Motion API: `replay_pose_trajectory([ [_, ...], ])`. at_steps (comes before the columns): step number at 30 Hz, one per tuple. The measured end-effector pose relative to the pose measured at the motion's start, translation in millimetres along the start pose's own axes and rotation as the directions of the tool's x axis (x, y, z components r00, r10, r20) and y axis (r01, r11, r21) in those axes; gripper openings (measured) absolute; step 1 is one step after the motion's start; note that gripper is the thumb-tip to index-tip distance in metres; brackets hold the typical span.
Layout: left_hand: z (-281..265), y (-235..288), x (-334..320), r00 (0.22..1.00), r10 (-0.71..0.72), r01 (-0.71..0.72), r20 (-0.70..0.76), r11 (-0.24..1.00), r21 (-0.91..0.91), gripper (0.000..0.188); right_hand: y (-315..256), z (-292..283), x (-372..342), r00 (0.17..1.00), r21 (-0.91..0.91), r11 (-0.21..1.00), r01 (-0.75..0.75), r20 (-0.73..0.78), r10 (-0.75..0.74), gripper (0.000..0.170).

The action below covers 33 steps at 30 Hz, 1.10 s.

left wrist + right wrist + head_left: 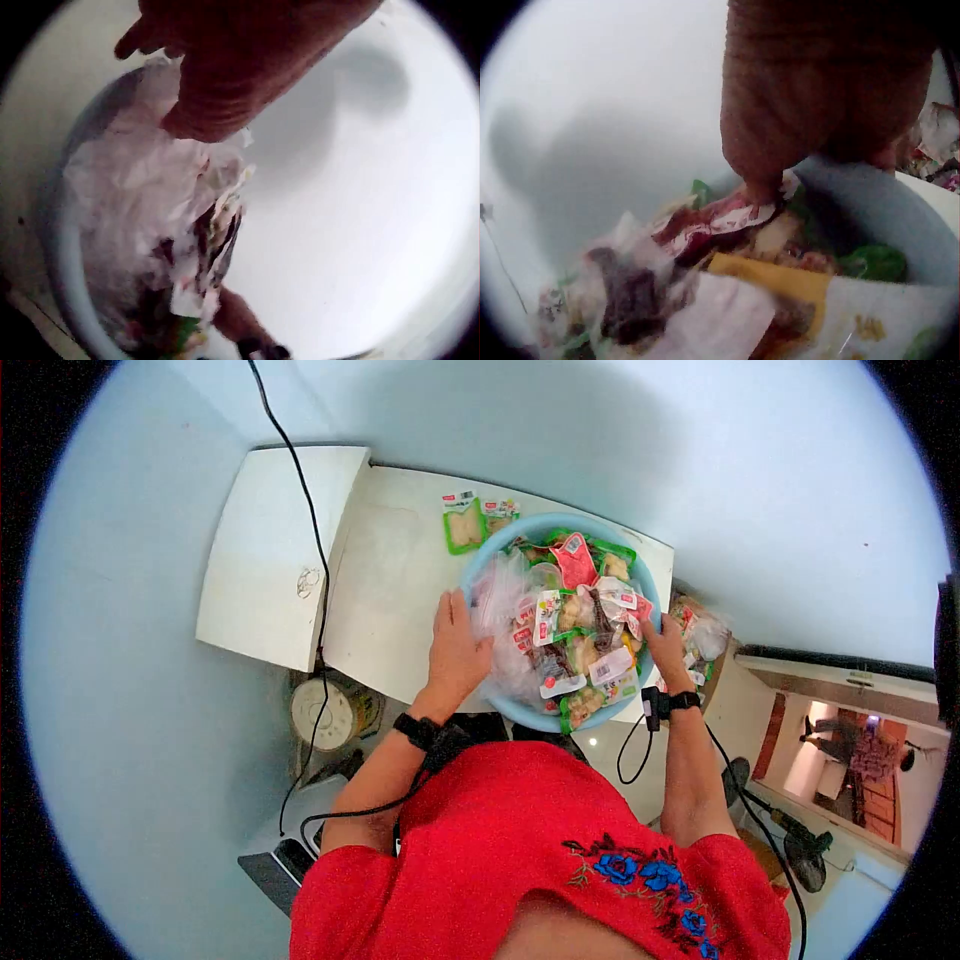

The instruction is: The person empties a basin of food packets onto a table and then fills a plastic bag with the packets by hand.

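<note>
A light blue plastic basin [555, 523] sits on the white tabletop, heaped with sealed snack packets [575, 560] in green, red and white. Crumpled clear plastic bags [505, 610] fill its left side. My left hand [458, 650] lies along the basin's left rim, fingers extended outside it and thumb over the bags. At the opposite rim my right hand [668, 652] holds the basin, its thumb inside above a red-and-white packet [735, 214] and its fingers outside the wall. Most of the right fingers are hidden in the right wrist view.
Two green-edged packets [463, 525] lie on the table behind the basin. A raised white panel [270, 550] stands at left, a round tub [325, 713] below it. More packets fill a box [705, 630] at right. Black cables [308, 490] hang nearby.
</note>
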<state>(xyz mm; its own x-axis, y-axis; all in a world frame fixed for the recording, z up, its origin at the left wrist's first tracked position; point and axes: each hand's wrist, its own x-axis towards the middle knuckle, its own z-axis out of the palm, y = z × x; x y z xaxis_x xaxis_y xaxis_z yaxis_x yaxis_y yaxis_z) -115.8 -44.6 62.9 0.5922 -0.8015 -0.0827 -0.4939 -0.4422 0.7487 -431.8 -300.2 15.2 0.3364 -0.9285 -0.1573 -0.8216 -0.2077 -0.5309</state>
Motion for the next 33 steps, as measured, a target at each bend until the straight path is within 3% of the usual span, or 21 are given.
replay_pose_trajectory([
  [1,-5,9,0,0.995,0.102,-0.104,0.023,0.987,0.122,0.078,-11,2,-5,0.996,-0.023,0.999,0.044,-0.072,-0.045,0.053],
  [2,-7,16,0,0.979,0.197,-0.204,0.053,0.948,0.242,0.081,-20,-1,-10,1.000,0.109,0.994,-0.017,-0.004,0.018,0.053],
  [5,11,13,5,0.970,0.225,-0.238,0.092,0.957,0.167,0.081,-23,3,-13,0.999,0.158,0.987,0.033,-0.013,-0.032,0.051],
  [8,25,20,11,0.960,0.266,-0.280,0.088,0.908,0.313,0.080,-32,3,-17,1.000,0.150,0.989,0.014,-0.018,-0.012,0.050],
  [11,28,30,12,0.961,0.243,-0.267,0.129,0.939,0.215,0.077,-20,11,-12,0.996,0.167,0.983,0.073,-0.066,-0.063,0.049],
  [15,40,24,17,0.966,0.254,-0.257,0.038,0.955,0.150,0.076,-22,17,-18,0.980,0.113,0.986,0.121,-0.170,-0.100,0.047],
  [20,47,21,23,0.976,0.211,-0.216,0.051,0.966,0.142,0.072,-14,30,-16,0.968,0.055,0.997,0.045,-0.249,-0.030,0.045],
  [22,56,5,32,0.959,0.268,-0.279,0.091,0.950,0.140,0.059,-17,27,-14,0.968,0.060,0.997,0.043,-0.250,-0.026,0.046],
  [24,63,-11,38,0.952,0.302,-0.304,0.044,0.948,0.089,0.045,-29,20,-20,0.972,0.064,0.997,0.033,-0.233,-0.018,0.046],
  [26,69,-22,42,0.946,0.309,-0.311,-0.097,0.950,-0.002,0.031,-27,21,-21,0.975,0.118,0.992,0.034,-0.221,-0.008,0.046],
  [28,56,-11,38,0.961,0.217,-0.246,-0.172,0.955,-0.169,0.025,-23,23,-17,0.973,0.118,0.992,0.031,-0.231,-0.003,0.046],
  [29,47,-5,36,0.966,0.166,-0.214,-0.198,0.944,-0.251,0.021,-19,26,-15,0.970,0.094,0.995,0.021,-0.244,0.002,0.046],
  [32,25,0,34,0.937,0.205,-0.272,-0.284,0.936,-0.222,0.022,-28,24,-19,0.974,0.065,0.998,-0.019,-0.223,0.033,0.047],
  [33,15,6,32,0.954,0.141,-0.215,-0.264,0.936,-0.278,0.023,-31,22,-20,0.978,0.063,0.997,-0.037,-0.205,0.049,0.048],
])
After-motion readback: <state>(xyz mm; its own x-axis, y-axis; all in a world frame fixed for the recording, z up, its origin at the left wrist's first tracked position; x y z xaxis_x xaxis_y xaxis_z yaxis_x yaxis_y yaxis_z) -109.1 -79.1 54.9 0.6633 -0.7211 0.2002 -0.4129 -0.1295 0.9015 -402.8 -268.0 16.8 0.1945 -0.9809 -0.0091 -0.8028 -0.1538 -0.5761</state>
